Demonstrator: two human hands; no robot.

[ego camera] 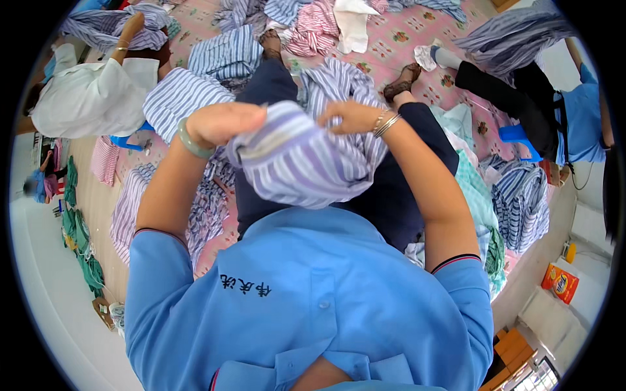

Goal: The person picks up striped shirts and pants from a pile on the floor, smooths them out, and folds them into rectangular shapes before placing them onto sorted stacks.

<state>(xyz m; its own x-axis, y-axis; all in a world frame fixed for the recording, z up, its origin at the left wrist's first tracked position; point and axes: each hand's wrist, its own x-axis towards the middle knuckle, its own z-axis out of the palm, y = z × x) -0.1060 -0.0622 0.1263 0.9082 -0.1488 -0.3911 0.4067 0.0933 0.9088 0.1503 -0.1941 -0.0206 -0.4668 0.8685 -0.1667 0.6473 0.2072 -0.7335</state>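
A purple-and-white striped garment (308,156), partly bunched and blurred, hangs over my lap between my hands. My left hand (225,122), with a pale green bangle at the wrist, grips its upper left edge between thumb and fingers. At its upper right is my right hand (349,117), wearing thin metal bracelets, with bent fingers at the striped cloth; whether they are closed on it is unclear. More of the striped cloth (337,78) spreads between my knees. Left of my knee lie a folded blue-striped garment (225,51) and a purple-striped one (183,100).
Pink patterned sheeting (391,36) covers the floor under garment heaps. One person in white (98,93) sits at left, another in blue (579,117) at right. Striped clothes (521,203) and mint-green cloth (472,181) lie right of my leg. A blue stool (518,139) stands beyond.
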